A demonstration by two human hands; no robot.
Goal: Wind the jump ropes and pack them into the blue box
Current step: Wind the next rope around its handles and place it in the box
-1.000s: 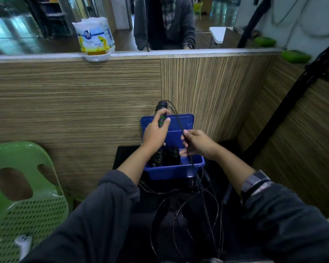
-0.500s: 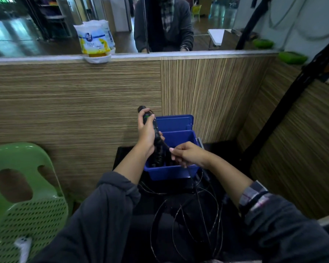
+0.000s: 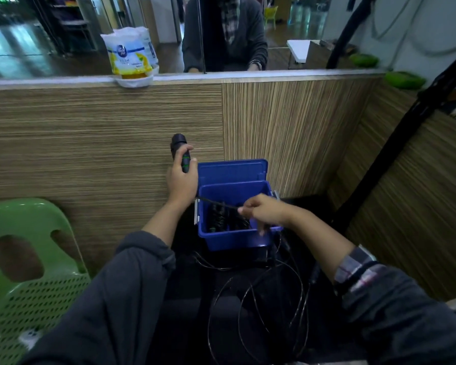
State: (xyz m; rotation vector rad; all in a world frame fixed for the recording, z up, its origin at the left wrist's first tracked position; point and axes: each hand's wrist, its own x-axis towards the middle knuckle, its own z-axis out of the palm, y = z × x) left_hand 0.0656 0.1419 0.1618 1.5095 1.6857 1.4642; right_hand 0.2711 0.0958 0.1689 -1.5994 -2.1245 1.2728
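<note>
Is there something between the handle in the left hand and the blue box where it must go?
Nothing visible blocks it. The left hand holds the handle upright just left of the blue box, whose lid is open. Other handles already lie inside, and the right hand pinches the cord above the opening.

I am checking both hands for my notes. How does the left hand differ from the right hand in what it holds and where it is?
The left hand grips the thick black jump rope handle, held upright; the right hand pinches only the thin cord. The left hand is beside the blue box, near its left wall; the right hand is over the box's opening. Both hold parts of the same rope.
</note>
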